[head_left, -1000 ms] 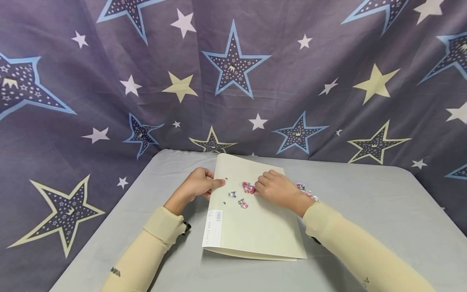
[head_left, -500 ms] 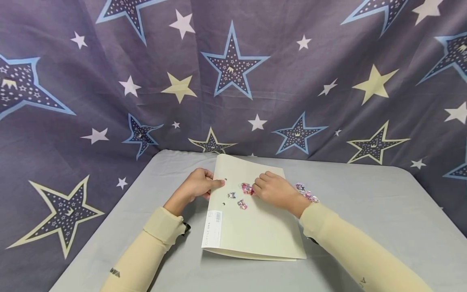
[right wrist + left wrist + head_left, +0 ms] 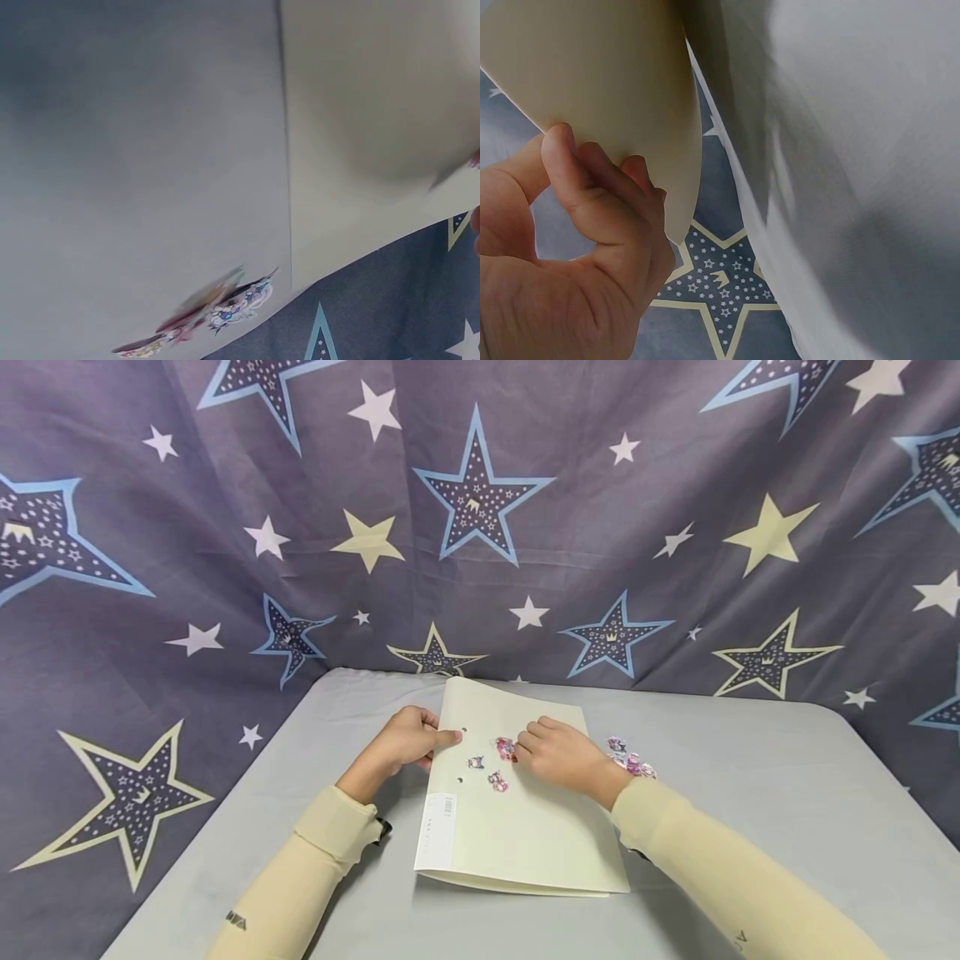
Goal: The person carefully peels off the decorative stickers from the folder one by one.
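Observation:
A cream clip file folder (image 3: 540, 835) lies on the grey-covered table, a white label with a barcode at its lower left. My left hand (image 3: 412, 737) pinches its left edge, thumb on top; in the left wrist view the curled fingers (image 3: 607, 202) sit behind the cover. My right hand (image 3: 558, 753) has its fingers curled over the folder, holding a pink sticker (image 3: 505, 748) at the fingertips, partly covered by them. Below and left lie a small blue-white sticker (image 3: 476, 762) and a pink character sticker (image 3: 498, 781).
Right of the folder, several loose stickers (image 3: 633, 764) lie on the table cloth (image 3: 750, 793); the right wrist view shows these stickers (image 3: 240, 304) near the far table edge. A star-patterned curtain (image 3: 645, 527) hangs behind.
My right hand has shifted slightly left and covers more of the pink sticker. My left hand keeps its grip on the folder, which stays nearly in place.

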`<state>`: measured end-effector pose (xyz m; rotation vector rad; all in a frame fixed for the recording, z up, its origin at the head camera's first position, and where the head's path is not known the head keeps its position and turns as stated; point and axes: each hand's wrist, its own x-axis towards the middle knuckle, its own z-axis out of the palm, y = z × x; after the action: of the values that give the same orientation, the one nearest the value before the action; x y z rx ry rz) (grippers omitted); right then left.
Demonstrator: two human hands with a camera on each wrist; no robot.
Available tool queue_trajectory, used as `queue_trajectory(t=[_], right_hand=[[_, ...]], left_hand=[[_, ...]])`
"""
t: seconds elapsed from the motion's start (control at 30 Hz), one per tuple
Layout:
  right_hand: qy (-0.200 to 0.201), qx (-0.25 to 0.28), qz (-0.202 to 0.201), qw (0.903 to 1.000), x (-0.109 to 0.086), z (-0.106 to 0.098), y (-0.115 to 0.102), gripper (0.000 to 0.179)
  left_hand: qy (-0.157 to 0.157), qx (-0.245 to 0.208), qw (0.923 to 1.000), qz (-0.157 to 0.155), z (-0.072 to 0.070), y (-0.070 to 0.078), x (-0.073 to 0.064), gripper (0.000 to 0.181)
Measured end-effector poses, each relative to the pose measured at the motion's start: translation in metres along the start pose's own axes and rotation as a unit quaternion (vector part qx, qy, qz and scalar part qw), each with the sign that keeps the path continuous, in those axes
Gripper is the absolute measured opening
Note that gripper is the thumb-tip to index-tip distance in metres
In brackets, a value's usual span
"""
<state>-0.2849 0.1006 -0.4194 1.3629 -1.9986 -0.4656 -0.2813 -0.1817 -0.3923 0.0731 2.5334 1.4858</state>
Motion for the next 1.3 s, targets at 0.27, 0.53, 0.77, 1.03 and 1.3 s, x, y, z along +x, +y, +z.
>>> queue_trajectory(t=[0.27,0.53,0.77,1.03,1.3], right_hand=[[-0.009,-0.009,-0.007,0.9999,-0.0001,0.0019,-0.0008,0.006],[-0.018,-0.013,-0.013,0.9997,-0.0006,0.0017,-0.001,0.009],[-0.018,-0.01,-0.01,0.9997,-0.0002,0.0016,-0.0011,0.009],[-0.016,-0.002,0.0,0.9999,0.0036,-0.0008,-0.0012,0.021],[-0.019,-0.003,0.0,0.9998,0.0061,-0.0018,-0.0015,0.022]], left_hand=[[-0.003,-0.004,1.0,0.006,0.0,-0.0003,-0.0016,0.031],[-0.002,-0.005,1.0,0.006,-0.0003,-0.0005,-0.0025,0.03],[-0.002,-0.001,1.0,0.004,-0.0003,-0.0015,-0.0016,0.031],[-0.004,-0.003,1.0,0.002,-0.0006,-0.002,-0.0013,0.031],[-0.004,-0.008,1.0,0.002,-0.0001,-0.0008,-0.0025,0.031]])
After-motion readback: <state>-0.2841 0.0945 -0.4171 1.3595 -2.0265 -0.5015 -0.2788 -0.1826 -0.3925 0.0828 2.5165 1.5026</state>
